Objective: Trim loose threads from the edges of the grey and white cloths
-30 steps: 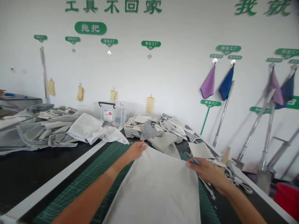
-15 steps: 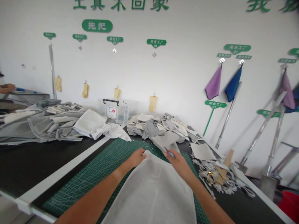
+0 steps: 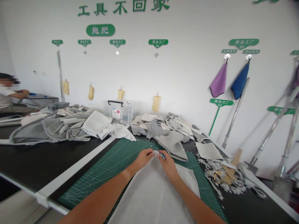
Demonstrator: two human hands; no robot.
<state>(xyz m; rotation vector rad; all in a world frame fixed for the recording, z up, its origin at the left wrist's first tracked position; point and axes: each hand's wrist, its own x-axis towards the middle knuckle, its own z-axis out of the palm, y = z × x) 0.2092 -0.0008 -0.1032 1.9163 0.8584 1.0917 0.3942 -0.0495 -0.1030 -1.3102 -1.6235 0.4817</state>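
Right hand (image 3: 168, 165) slid to left hand (image 3: 143, 157) on cloth (image 3: 151, 194) beneath "拖把" sign (image 3: 100, 30).

Noted a green cutting mat (image 3: 109, 165) on the black tabletop (image 3: 35, 165). Found grey offcuts (image 3: 163, 126) heaped at its far edge beside a clear storage box (image 3: 121, 110), trimmings (image 3: 221, 179) strewn to the right. Recorded a purple cloth (image 3: 219, 81) and a blue cloth (image 3: 240, 81) on wall hooks.

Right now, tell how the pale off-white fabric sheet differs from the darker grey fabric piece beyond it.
The pale off-white fabric sheet is larger, running off the bottom edge; the darker grey fabric piece shows whole. The left hand and right hand pinch the sheet's far edge; nothing touches the grey piece. Both lie on the green cutting mat.
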